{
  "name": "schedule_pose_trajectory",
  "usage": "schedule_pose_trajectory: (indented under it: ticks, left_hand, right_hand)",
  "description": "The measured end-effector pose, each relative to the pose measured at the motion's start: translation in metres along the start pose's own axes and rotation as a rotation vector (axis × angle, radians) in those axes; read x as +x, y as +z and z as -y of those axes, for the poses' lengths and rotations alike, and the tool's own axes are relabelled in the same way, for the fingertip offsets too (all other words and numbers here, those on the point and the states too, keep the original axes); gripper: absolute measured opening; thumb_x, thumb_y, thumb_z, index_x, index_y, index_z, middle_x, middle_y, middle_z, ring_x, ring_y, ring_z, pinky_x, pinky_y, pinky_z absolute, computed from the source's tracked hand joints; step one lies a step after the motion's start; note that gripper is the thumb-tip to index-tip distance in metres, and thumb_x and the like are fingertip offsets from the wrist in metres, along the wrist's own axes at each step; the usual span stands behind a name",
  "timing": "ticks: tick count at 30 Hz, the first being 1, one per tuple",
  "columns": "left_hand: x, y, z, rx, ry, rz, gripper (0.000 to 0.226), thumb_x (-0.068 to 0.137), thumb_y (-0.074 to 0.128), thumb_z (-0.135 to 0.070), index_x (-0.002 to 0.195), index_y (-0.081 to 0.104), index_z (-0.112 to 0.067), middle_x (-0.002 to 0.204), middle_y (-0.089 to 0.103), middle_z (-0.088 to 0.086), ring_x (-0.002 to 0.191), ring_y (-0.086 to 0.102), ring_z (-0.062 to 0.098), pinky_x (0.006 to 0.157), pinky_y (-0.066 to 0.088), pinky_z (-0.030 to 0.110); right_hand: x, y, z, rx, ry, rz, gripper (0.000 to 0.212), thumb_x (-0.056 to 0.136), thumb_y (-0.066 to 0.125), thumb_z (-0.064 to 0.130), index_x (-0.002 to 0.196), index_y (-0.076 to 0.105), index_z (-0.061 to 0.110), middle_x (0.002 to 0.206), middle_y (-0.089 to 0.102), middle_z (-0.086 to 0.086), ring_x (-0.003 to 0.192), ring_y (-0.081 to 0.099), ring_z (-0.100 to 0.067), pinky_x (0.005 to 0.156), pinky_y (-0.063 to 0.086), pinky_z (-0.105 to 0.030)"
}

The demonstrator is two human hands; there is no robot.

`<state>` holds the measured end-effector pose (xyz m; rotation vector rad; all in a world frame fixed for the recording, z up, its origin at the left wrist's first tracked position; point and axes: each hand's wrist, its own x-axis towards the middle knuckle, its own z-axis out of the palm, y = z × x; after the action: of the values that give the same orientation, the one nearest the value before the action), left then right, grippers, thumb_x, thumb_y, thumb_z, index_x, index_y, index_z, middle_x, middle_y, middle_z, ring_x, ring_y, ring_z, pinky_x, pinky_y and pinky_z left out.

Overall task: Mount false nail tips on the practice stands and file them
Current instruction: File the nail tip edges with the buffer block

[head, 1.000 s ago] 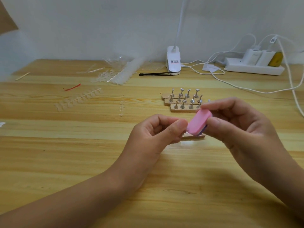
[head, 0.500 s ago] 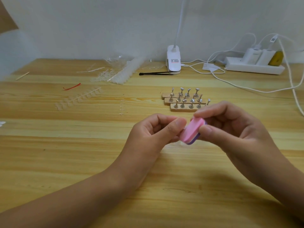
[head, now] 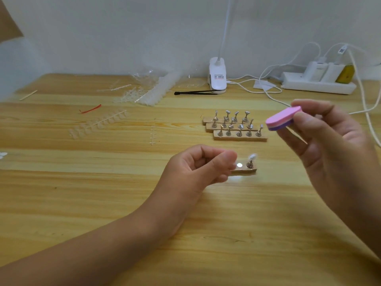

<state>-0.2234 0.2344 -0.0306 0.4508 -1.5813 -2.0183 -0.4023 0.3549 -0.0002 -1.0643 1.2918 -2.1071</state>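
My right hand (head: 329,145) pinches a pink and purple buffer block (head: 282,119) and holds it raised, up and to the right of the work. My left hand (head: 198,168) rests on the table with curled fingers, its fingertips at the left end of a small wooden stand base (head: 245,169); whether it grips the base or something small is hidden. On that base stands one metal stand with a clear nail tip (head: 252,157) on top, beside a bare round magnet spot (head: 239,165). Three more wooden bases with metal stands (head: 237,126) lie behind.
Strips of clear nail tips (head: 99,124) and a pile of them by a plastic bag (head: 148,91) lie at the back left. Black tweezers (head: 195,92), a white clip lamp (head: 217,76), a power strip (head: 318,83) and white cables (head: 268,93) line the back.
My right hand has lifted the buffer block up and to the right, away from the nail tip. This uncovers the stand base with its one mounted tip. My left hand has stayed in place.
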Motion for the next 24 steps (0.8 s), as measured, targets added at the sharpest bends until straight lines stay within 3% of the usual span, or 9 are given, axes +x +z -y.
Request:
schedule_pose_trajectory:
  ticks: [3,6,9,13,15,17,20,24]
  left_hand:
    - [0.0,-0.002,-0.003,0.013,0.027,0.028,0.027,0.077,0.072,-0.043,0.091,0.079,-0.022,0.09,0.075,0.0,0.084,0.069,0.006,0.076,0.053,0.016]
    - [0.003,-0.007,-0.011,0.142,0.107,0.008,0.026,0.082,0.075,-0.041,0.106,0.077,-0.029,0.104,0.075,-0.002,0.097,0.069,0.008,0.084,0.051,0.015]
    - [0.009,-0.013,-0.018,0.236,0.206,-0.026,0.033,0.083,0.073,-0.035,0.115,0.072,-0.033,0.108,0.074,-0.006,0.105,0.068,0.01,0.083,0.051,0.013]
    - [0.015,-0.017,-0.028,0.431,0.233,-0.011,0.014,0.085,0.072,-0.035,0.098,0.072,-0.03,0.1,0.072,0.005,0.099,0.068,0.025,0.089,0.056,0.031]
    - [0.019,-0.016,-0.031,0.5,0.151,0.049,0.02,0.08,0.07,-0.04,0.091,0.071,-0.023,0.097,0.072,0.011,0.093,0.068,0.029,0.087,0.055,0.034]
    - [0.022,-0.014,-0.033,0.567,0.09,0.096,0.026,0.079,0.069,-0.04,0.089,0.071,-0.016,0.091,0.072,0.01,0.08,0.066,0.02,0.076,0.055,0.028]
    - [0.028,-0.007,-0.038,0.63,0.092,0.109,0.017,0.085,0.071,-0.031,0.087,0.071,-0.015,0.075,0.067,-0.005,0.068,0.059,0.004,0.065,0.051,0.019]
    - [0.037,-0.001,-0.05,0.775,0.253,0.042,0.016,0.086,0.069,-0.031,0.086,0.072,-0.016,0.089,0.07,-0.005,0.086,0.065,0.008,0.087,0.052,0.027]
  right_hand:
    - [0.007,-0.012,-0.004,-0.041,0.038,-0.041,0.015,0.086,0.066,0.019,0.101,0.068,0.02,0.095,0.068,0.001,0.096,0.069,-0.017,0.087,0.055,-0.029]
    - [0.01,-0.016,-0.008,-0.05,0.081,-0.057,0.013,0.088,0.061,0.016,0.099,0.067,0.02,0.093,0.069,0.0,0.093,0.069,-0.016,0.084,0.055,-0.029]
    - [0.013,-0.018,-0.009,-0.056,0.126,-0.067,0.016,0.085,0.068,0.019,0.1,0.067,0.017,0.092,0.07,-0.002,0.093,0.07,-0.017,0.082,0.056,-0.03]
    - [0.014,-0.016,-0.01,-0.071,0.163,-0.085,0.033,0.074,0.07,0.028,0.103,0.067,0.015,0.094,0.07,-0.006,0.095,0.07,-0.019,0.078,0.057,-0.028]
    - [0.014,-0.016,-0.01,-0.062,0.174,-0.092,0.034,0.073,0.07,0.029,0.104,0.067,0.014,0.097,0.069,-0.009,0.096,0.07,-0.021,0.077,0.057,-0.026]
    - [0.014,-0.015,-0.009,-0.043,0.19,-0.097,0.035,0.073,0.07,0.028,0.105,0.066,0.013,0.1,0.068,-0.013,0.096,0.07,-0.02,0.075,0.057,-0.025]
    - [0.014,-0.015,-0.009,-0.027,0.225,-0.096,0.034,0.074,0.068,0.025,0.105,0.066,0.012,0.098,0.07,-0.012,0.093,0.07,-0.018,0.071,0.057,-0.024]
    - [0.013,-0.014,-0.009,-0.048,0.247,-0.068,0.034,0.074,0.066,0.025,0.106,0.065,0.013,0.09,0.074,-0.005,0.089,0.071,-0.014,0.069,0.057,-0.022]
